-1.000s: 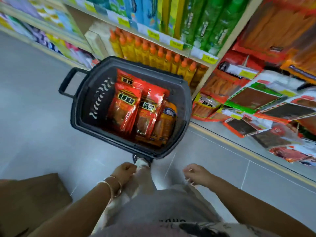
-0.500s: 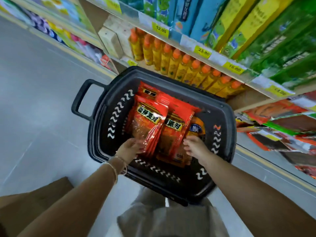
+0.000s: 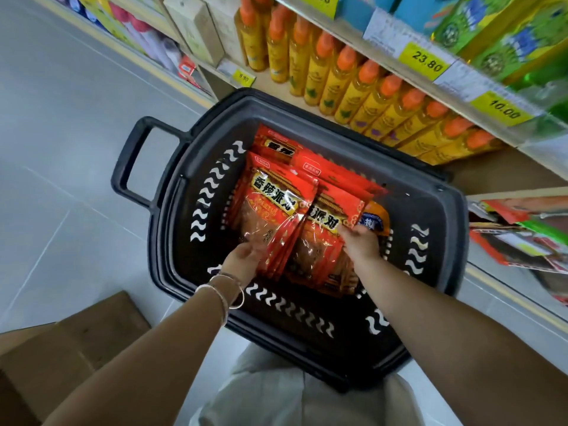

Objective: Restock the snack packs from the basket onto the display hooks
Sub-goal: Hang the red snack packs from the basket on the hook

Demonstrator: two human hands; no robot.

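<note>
Both arms are down in the black basket (image 3: 172, 210), which sits on the grey floor (image 3: 61, 149) right against the shelving. The red snack packs (image 3: 276, 207) are all in the basket, stacked on edge and leaning across one another, with an orange pack (image 3: 379, 218) tucked in at their right. The left grip (image 3: 242, 259), thin bracelets (image 3: 222, 292) on its wrist, is closed on the lower edge of the nearest red pack, fingers tucked under the shiny wrapper. The right grip (image 3: 361, 241) is curled on the lower right corner of the pack beside it, fingertips touching the orange pack too. The basket's handle (image 3: 132, 161) sticks out to the left, untouched. On the shelf above stands a row of yellow bottles (image 3: 353, 84) with orange caps, and yellow price tags (image 3: 427, 64) sit on the shelf edge over them. Far right, hanging packs (image 3: 522, 235) show on the display. A brown cardboard box (image 3: 76, 348) sits at lower left.
</note>
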